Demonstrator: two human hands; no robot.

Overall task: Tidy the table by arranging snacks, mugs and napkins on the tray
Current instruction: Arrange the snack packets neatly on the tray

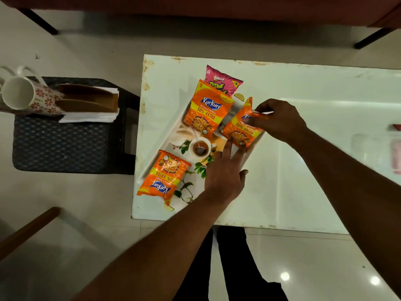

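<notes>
Fingers of the right hand pinch the top seal of an orange snack packet. The left hand is flat, fingertips pressing the packet's lower edge. It lies at the right rim of the tray on the bench.

Likely light, puffy, slick foil with crushable contents: hold by the crimped seal, not the middle.

Tray holds four: this one, a second orange packet, a third orange packet, a pink packet. The cup on the tray looks printed, can't be sure. Mugs and napkins sit off-tray on a stool.
</notes>
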